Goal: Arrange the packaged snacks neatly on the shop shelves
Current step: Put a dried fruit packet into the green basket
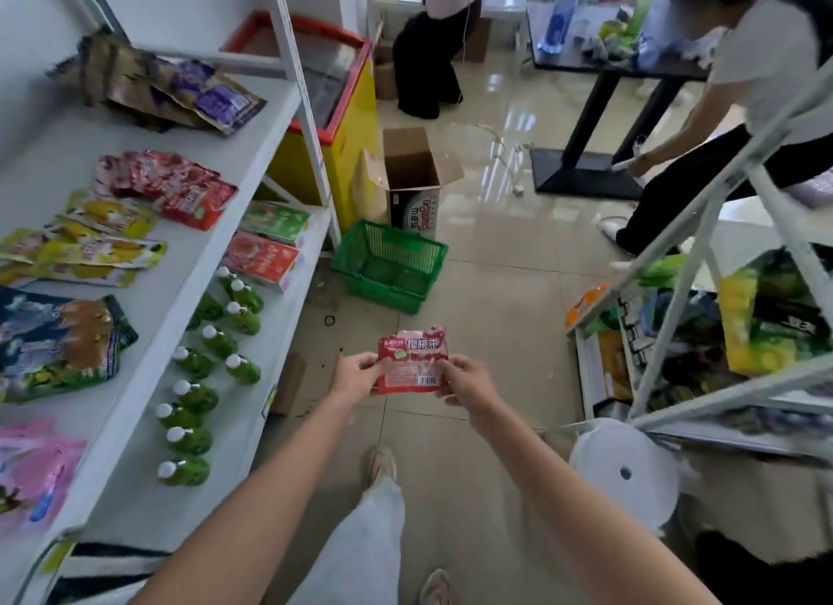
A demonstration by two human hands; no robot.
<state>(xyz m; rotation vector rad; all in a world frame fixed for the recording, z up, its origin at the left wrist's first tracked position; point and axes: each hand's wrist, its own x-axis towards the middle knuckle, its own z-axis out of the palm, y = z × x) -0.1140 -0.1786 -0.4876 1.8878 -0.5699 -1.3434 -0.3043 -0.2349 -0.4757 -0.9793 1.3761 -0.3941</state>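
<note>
Snack packet (412,361) upright, long axis crosswise

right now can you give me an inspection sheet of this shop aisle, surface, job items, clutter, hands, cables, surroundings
surface: white shelf unit on the left, snack packs lying flat in loose groups on the upper shelf, not squared up
job's things: red snack packet held over the floor; red packs of a similar colour lie on the upper shelf
clutter: empty green basket and open cardboard box on the floor
grippers: left hand and right hand each pinch one side of the packet
cables: a thin white cord on the floor by the black table base
surroundings: green bottles on the lower shelf; two other people beyond; white stool at right
</note>
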